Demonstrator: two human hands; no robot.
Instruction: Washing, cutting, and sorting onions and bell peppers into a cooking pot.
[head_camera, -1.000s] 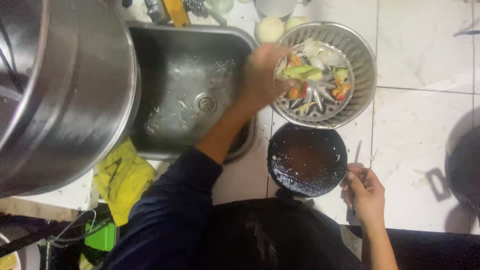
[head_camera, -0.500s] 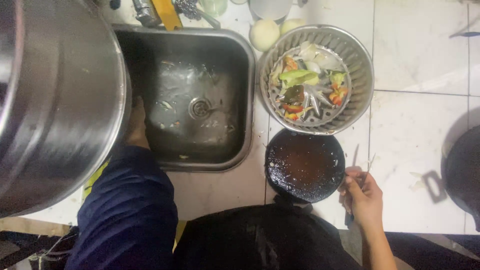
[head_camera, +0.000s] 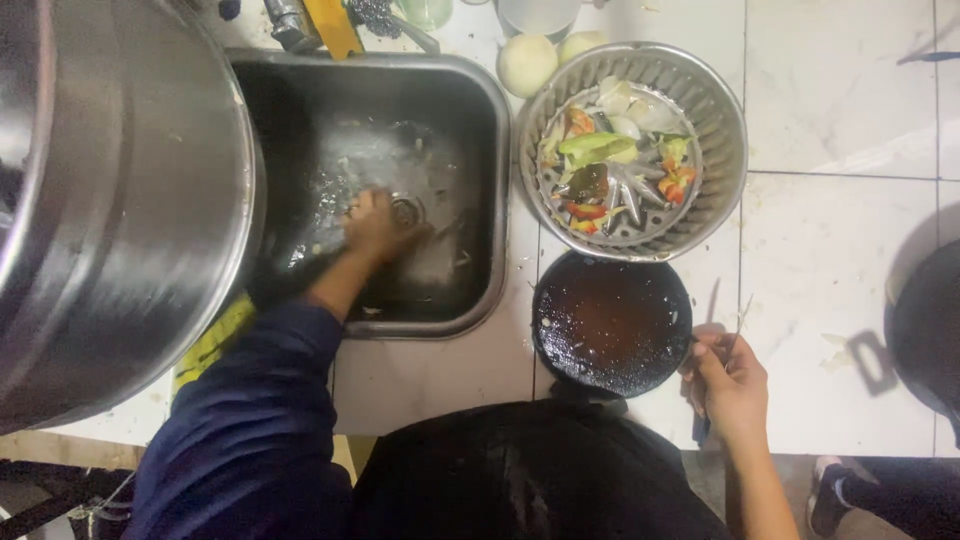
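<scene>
- Head view, looking straight down. Steel sink (head_camera: 470, 180) sits centre-left in a white tiled counter (head_camera: 840, 120); basin walls box in the work area on all four sides.
- Big steel pot (head_camera: 110, 200) fills the whole left side, its rim overhanging the sink's left edge; tight there, little room for the forearm.
- Sink's right rim is just beside a steel strainer bowl (head_camera: 720, 150) holding veg scraps (head_camera: 610, 170) (green, red, white bits). Two pale round onions (head_camera: 527, 64) touch or nearly touch its upper-left rim.
- Below the strainer: small dark pan (head_camera: 612, 325), wet and speckled, near the counter's front edge, close to the strainer's lower rim.
- Open counter to the right of strainer and pan, up to a dark pan (head_camera: 925, 330) cut off at the frame's right edge.
- Yellow cloth (head_camera: 210, 340) at the sink's lower-left corner, partly under the sleeve.
- Left hand (head_camera: 378, 225): down in the basin, on the floor right by the drain (head_camera: 405, 211). Fingers curled, touching the wet bottom; can't tell if anything is held (motion blur).
- Right hand (head_camera: 728, 378): at the small pan's right edge, fingers closed around a thin dark knife (head_camera: 712, 340), blade pointing away from the body.
</scene>
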